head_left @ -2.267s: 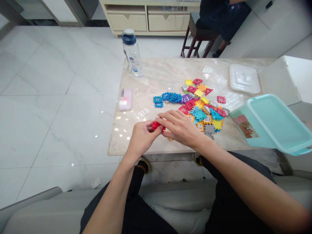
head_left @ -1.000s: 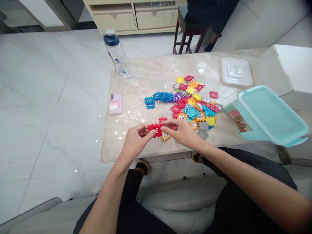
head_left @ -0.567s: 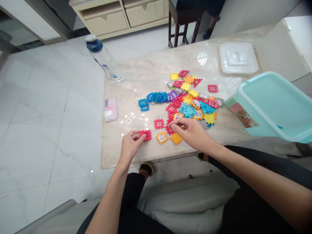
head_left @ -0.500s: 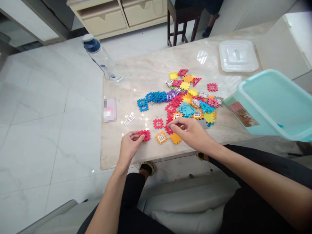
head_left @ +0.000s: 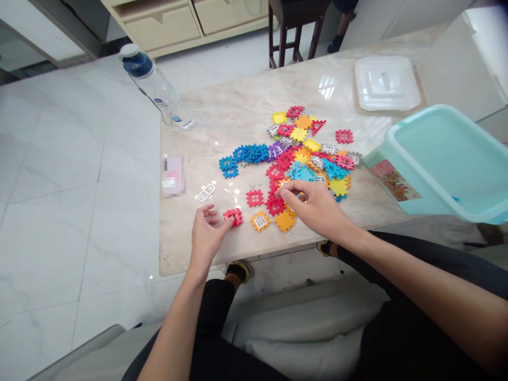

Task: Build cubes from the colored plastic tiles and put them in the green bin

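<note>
My left hand rests on the marble table near its front edge. Its fingers are loosely spread and the thumb tip touches a red square tile. My right hand reaches to the near edge of a pile of coloured interlocking tiles. Its thumb and fingers are pinched together there, and what they hold is hidden. Just below those fingertips lies a red tile. Another red tile, an orange tile with a white window and a plain orange tile lie between my hands.
A teal plastic bin overhangs the table's right side, with a white lid behind it. A water bottle stands at the far left corner. A white window piece and a blurred pink card lie left. A wooden stool stands beyond.
My hands have parted from the red pieces they held together. The left set one red tile on the table and loosened its fingers. The right moved to the pile's edge.
</note>
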Demonstrator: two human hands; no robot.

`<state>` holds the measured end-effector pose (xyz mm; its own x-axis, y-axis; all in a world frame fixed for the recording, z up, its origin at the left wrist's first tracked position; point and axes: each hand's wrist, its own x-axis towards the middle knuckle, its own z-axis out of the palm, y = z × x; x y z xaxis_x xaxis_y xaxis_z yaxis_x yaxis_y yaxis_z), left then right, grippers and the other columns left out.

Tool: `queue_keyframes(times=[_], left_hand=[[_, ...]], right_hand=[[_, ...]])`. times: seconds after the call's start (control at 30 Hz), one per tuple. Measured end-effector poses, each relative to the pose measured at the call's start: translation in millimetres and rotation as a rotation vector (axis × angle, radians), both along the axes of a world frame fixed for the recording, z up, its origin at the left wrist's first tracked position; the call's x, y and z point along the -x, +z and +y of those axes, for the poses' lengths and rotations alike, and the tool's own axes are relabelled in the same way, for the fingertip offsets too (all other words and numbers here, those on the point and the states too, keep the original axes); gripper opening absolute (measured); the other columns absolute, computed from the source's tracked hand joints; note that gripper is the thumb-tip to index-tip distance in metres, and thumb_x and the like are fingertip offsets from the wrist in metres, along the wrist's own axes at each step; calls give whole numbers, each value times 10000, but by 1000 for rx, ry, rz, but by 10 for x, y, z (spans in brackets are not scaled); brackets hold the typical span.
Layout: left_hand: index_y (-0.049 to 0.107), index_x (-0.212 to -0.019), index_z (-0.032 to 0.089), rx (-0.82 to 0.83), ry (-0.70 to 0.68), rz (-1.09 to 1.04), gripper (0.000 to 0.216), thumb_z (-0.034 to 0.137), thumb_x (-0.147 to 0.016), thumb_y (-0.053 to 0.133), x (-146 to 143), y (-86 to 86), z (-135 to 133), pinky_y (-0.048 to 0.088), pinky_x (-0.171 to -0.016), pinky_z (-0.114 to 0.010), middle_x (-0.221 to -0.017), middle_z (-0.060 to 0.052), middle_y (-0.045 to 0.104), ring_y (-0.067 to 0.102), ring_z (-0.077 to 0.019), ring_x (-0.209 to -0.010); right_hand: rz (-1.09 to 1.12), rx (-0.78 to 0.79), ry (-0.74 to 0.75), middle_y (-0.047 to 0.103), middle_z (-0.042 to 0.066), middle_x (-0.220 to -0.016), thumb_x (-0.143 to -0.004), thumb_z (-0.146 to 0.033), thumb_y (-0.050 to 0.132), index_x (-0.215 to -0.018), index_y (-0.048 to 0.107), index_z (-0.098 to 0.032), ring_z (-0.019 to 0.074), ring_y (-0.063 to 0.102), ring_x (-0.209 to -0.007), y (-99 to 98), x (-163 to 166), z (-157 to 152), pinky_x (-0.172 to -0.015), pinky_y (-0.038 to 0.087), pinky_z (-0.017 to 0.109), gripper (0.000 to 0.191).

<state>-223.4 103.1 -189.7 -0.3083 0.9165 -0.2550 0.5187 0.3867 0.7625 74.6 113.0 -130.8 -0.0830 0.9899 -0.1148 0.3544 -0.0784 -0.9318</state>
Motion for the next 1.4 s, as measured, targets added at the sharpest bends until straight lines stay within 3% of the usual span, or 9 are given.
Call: queue_keyframes(times=[0.23,0.4,0.57,0.73,0.87,0.97,1.1,1.23,1.4], left_hand=[[588,-1375,277,-379,163,-119,638,324,-805,871,4,373,26,534,-842,-293,-1273,-55,653,670,-179,-1043],[632,-1291,230,-199,247,-443,573,329,-770,849,-54,507,8,535,-840,-307,-973,-3,664,660,-181,-937],[677,-1250,211,-66,24,-594,488,360,-808,821,-85,601,-108,559,-835,-320,-937,-8,682,683,-189,-911],[713,-1190,216,-98,-50,-465,360,351,-865,793,-76,538,-239,541,-766,-318,-898,-12,690,686,-186,-826],[730,-1202,217,-116,-101,-447,375,412,-895,821,-161,533,-331,566,-816,-342,-996,-61,768,734,-209,-894],[766,-1064,195,-122,-129,-560,365,503,-883,843,-190,594,-333,581,-830,-337,-1022,-90,811,756,-214,-903],[789,-997,168,-156,-57,-650,371,514,-875,843,-90,732,-231,580,-753,-305,-878,-69,826,752,-196,-791],[797,-921,160,-202,-65,-542,354,502,-851,852,32,834,-144,544,-683,-290,-788,-56,801,721,-189,-715],[802,-940,174,-150,-119,-412,300,472,-910,779,62,790,-114,518,-665,-306,-798,-68,804,747,-226,-742]], right_hand=[[-724,-451,327,731,162,-1173,-1036,-138,623,-1156,762,-168,330,654,-1105,-218,-93,80,-974,565,490,186],[-923,-510,548,675,187,-1304,-995,-136,731,-1313,716,-187,360,607,-1223,-413,73,73,-1017,579,505,323],[-1013,-463,544,702,205,-1282,-963,-107,760,-1229,726,-158,380,629,-1210,-499,178,74,-984,596,512,273],[-813,-203,375,802,120,-983,-958,-204,798,-948,756,-195,326,747,-1003,-327,262,110,-846,595,434,44],[-244,66,171,828,65,-843,-946,-479,816,-951,795,-206,246,768,-753,-9,471,41,-711,594,367,274],[17,148,177,833,77,-835,-914,-579,827,-1004,829,-185,226,756,-702,218,685,-17,-661,597,347,405],[26,-61,251,854,122,-1055,-999,-441,762,-1188,835,-178,246,798,-861,351,928,-12,-752,645,376,332],[-171,-477,404,743,146,-1447,-928,-267,883,-1465,710,-230,320,713,-1313,380,1050,-8,-1110,607,526,565],[-334,-612,526,783,138,-1324,-994,-181,806,-1336,768,-210,318,703,-1286,302,1072,47,-1148,576,528,345]])
